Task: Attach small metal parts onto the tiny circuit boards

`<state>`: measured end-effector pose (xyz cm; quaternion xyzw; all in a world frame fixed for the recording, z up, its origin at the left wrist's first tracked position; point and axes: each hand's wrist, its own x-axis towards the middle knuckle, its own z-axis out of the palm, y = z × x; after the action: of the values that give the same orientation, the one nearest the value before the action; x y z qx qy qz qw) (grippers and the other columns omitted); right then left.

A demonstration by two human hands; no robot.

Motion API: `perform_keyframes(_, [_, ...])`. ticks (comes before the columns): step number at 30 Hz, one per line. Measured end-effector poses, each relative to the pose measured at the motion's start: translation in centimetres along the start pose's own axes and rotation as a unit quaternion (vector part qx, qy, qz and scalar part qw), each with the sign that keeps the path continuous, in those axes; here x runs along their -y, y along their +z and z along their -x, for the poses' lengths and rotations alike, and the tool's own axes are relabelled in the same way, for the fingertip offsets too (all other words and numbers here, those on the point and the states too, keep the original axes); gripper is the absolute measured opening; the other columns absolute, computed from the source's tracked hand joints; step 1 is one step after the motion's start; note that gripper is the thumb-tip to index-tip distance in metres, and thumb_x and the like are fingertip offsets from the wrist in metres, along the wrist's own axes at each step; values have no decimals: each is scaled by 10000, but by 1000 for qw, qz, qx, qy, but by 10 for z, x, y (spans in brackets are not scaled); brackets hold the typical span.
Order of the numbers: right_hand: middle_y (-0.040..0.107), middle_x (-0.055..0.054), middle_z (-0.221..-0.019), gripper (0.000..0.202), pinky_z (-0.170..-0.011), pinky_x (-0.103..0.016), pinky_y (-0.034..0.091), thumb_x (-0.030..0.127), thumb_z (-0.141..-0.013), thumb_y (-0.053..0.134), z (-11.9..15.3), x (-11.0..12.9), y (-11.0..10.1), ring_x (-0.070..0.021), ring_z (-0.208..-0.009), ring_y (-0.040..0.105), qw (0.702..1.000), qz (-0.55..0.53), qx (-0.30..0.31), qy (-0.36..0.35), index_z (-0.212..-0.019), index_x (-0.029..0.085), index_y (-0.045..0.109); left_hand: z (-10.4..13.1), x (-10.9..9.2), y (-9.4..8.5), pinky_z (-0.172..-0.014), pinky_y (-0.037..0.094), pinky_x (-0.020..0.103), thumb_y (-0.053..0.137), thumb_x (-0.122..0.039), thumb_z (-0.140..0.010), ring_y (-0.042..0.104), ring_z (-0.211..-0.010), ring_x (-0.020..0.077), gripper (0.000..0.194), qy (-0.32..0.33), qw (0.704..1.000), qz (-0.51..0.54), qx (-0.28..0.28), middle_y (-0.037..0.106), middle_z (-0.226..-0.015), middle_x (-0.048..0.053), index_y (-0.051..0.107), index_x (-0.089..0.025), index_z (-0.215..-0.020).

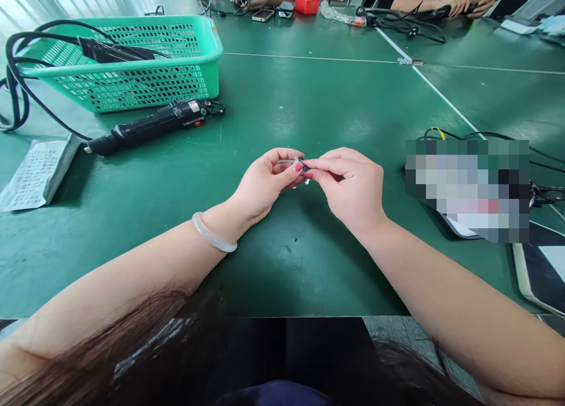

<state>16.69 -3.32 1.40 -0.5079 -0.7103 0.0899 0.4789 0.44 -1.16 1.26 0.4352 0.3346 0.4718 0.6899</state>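
Observation:
Over the middle of the green table [282, 259], my left hand [267, 185] and my right hand [351, 182] meet at the fingertips. Pinched between them is a small dark part with a light metallic edge [301, 162], mostly covered by the fingers, so I cannot make out its kind. My left thumb and fingers are closed around it from the left. From the right, my right thumb and index finger press together at its other side. Tiny pale bits show just beneath the fingertips.
A black electric screwdriver [150, 126] with a cord lies before a green plastic basket [145, 79] holding another dark tool. Left is a wrapped paper block [37, 173]; right, a blurred-out item [468, 188] and a tablet-like device [541, 270]. Two people work across the table near a red bin [307, 3].

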Motion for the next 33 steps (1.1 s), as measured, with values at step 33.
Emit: perform_keyframes(33, [698, -21, -843, 102, -708, -333, 445, 160, -816, 739, -22, -45, -4, -177, -769, 602, 966, 99, 234, 38, -760, 237, 776, 1, -2, 2, -764, 485, 239, 539, 3, -918, 638, -723, 68, 228, 0, 999, -35, 12, 654, -759, -40, 562, -192, -1033])
